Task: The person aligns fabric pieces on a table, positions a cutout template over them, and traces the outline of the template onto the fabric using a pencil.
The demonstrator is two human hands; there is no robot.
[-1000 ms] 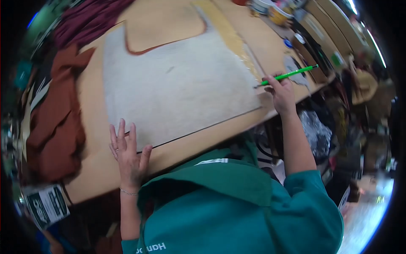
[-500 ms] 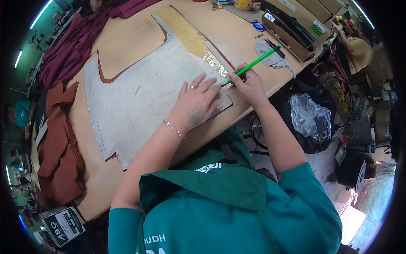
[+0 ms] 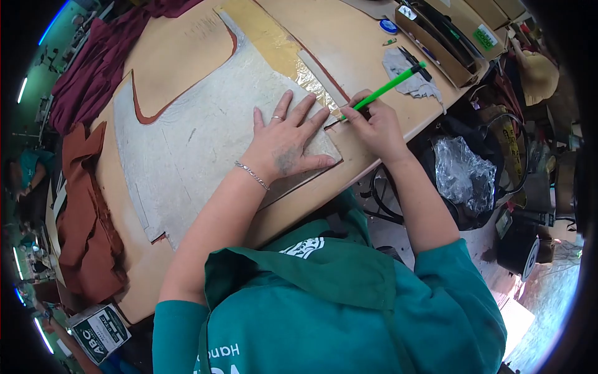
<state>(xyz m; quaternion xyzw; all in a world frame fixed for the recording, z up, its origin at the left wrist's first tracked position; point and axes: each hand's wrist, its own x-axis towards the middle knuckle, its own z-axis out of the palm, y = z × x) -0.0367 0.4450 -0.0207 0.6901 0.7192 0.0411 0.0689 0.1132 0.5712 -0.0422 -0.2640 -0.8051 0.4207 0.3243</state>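
Note:
A large grey-white pattern sheet [image 3: 199,149], worn and patched with shiny yellow tape [image 3: 265,43] along one side, lies on the table over rust-brown cloth that peeks out at its curved edge. My left hand [image 3: 288,137] rests flat on the sheet near its right corner, fingers spread. In my right hand [image 3: 377,128] is a slim green pen [image 3: 393,82] with a black end, pinched between thumb and fingers. It slants down to the sheet's notched edge; my fingers partly hide its lower end.
Folded rust-brown cloth [image 3: 90,230] lies at the table's left, with maroon cloth [image 3: 103,68] behind it. To the right are a grey rag [image 3: 408,75], a blue round item [image 3: 388,27] and a cardboard box [image 3: 436,47]. A black bag [image 3: 458,181] stands beside the table.
My left hand has spread its fingers and thumb wider on the sheet. My right hand has shifted slightly right and down with the pen. The camera view has also shifted a little.

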